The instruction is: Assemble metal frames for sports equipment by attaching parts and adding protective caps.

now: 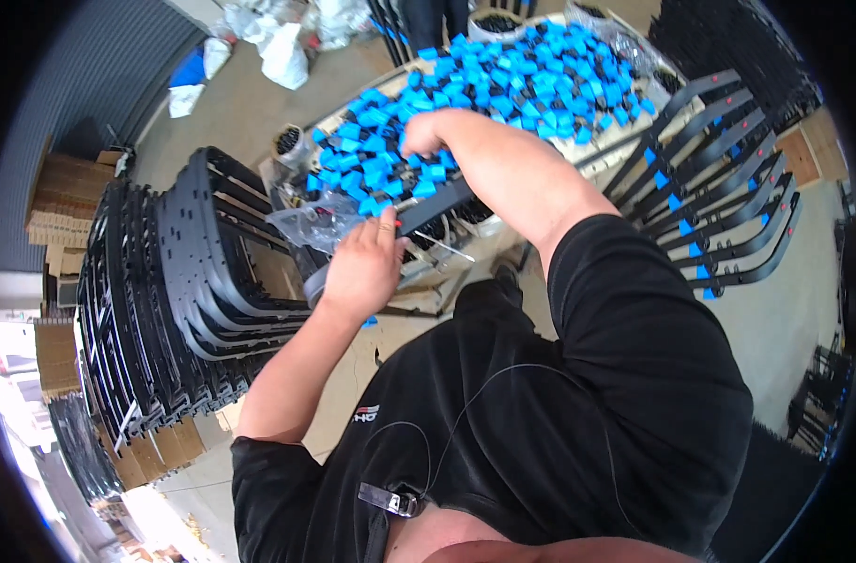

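Note:
My left hand (364,267) is closed around a dark grey metal bar (437,203) at the near edge of the table, its index finger stretched along it. The bar slants up to the right and passes under my right forearm. My right hand (426,131) reaches over a large heap of blue and black plastic pieces (503,84), with its fingers curled down at the heap. What the fingertips hold, if anything, is hidden. Crumpled clear plastic film (311,223) lies beside my left hand. A thin metal rod (447,248) sticks out just below the bar.
Stacked black metal frames (203,253) stand close on the left. On the right, several curved dark bars with blue pieces (728,188) lean in a row. Tubs of small black parts (290,141) sit at the table's rim. White sacks (282,56) and cardboard boxes (71,197) lie farther off.

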{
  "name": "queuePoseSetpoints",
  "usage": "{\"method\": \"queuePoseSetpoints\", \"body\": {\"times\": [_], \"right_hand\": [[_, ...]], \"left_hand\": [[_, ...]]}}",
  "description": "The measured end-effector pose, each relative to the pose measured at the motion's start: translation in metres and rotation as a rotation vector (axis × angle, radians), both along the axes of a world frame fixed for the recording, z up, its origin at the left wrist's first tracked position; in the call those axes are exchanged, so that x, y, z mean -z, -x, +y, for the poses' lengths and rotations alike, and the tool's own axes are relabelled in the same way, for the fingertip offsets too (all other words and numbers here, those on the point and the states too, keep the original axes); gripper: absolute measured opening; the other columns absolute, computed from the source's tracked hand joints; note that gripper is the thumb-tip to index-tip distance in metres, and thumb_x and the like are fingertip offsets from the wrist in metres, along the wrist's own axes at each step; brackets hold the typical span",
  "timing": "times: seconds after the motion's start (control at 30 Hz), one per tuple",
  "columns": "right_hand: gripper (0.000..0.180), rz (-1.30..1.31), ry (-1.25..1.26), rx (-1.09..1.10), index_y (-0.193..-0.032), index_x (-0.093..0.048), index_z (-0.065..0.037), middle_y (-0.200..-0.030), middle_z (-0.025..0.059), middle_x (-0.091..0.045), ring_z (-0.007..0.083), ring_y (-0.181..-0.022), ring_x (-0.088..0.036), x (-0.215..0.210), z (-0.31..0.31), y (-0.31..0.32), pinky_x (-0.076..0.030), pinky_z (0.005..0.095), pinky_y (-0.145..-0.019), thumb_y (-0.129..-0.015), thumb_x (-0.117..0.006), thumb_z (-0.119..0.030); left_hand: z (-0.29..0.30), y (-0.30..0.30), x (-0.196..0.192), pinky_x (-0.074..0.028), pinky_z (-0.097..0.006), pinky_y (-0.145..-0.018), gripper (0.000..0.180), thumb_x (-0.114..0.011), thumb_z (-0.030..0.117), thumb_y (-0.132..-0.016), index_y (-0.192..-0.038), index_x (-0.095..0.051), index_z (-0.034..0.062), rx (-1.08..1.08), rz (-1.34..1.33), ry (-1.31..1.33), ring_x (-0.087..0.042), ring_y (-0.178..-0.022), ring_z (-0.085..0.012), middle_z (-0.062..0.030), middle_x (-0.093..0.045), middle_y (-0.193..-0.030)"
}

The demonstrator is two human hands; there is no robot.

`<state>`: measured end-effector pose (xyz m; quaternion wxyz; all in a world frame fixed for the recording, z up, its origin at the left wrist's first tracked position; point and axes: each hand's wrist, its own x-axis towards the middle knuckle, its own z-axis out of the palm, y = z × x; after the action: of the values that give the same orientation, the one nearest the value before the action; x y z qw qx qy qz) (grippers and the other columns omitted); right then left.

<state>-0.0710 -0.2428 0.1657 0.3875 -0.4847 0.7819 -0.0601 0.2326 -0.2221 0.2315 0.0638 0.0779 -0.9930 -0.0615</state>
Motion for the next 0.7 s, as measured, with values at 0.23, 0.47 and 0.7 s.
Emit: {"method": "queuePoseSetpoints", "body": {"times": [0.23, 0.47, 0.7], "right_hand": [[0.042, 0.297, 0.208, -0.065, -0.098, -0.077, -0.002, -0.104, 0.0213, -0.074, 0.0355, -0.095, -0.071, 0.029, 0.01, -0.019, -0.055, 0.046, -0.086, -0.084, -0.067, -0.041], [0.027, 0.136, 0.493, 0.101, -0.094, -0.071, -0.006, -0.092, 0.0175, -0.074, 0.0339, -0.086, -0.072, -0.037, 0.124, -0.111, -0.056, 0.0442, -0.077, -0.085, -0.07, -0.032], [0.017, 0.113, 0.612, 0.171, -0.081, -0.065, -0.008, -0.077, 0.017, -0.068, 0.0394, -0.076, -0.067, -0.048, 0.251, -0.114, -0.05, 0.0507, -0.066, -0.08, -0.067, -0.026]], "left_hand": [[0.019, -0.014, -0.005, -0.054, -0.045, -0.082, 0.04, -0.062, 0.03, -0.097, -0.122, -0.057, -0.0002, 0.015, 0.094, 0.027, -0.066, -0.095, -0.0343, -0.0158, -0.066, -0.099], [0.035, -0.05, -0.015, -0.053, -0.043, -0.077, 0.038, -0.068, 0.034, -0.092, -0.115, -0.061, 0.0047, 0.222, 0.172, -0.046, -0.066, -0.088, -0.0314, -0.0122, -0.065, -0.093], [0.113, -0.037, -0.028, -0.052, -0.043, -0.079, 0.043, -0.076, 0.027, -0.084, -0.117, -0.062, 0.0038, 0.304, 0.108, -0.057, -0.065, -0.088, -0.0344, -0.0144, -0.067, -0.097]]}}
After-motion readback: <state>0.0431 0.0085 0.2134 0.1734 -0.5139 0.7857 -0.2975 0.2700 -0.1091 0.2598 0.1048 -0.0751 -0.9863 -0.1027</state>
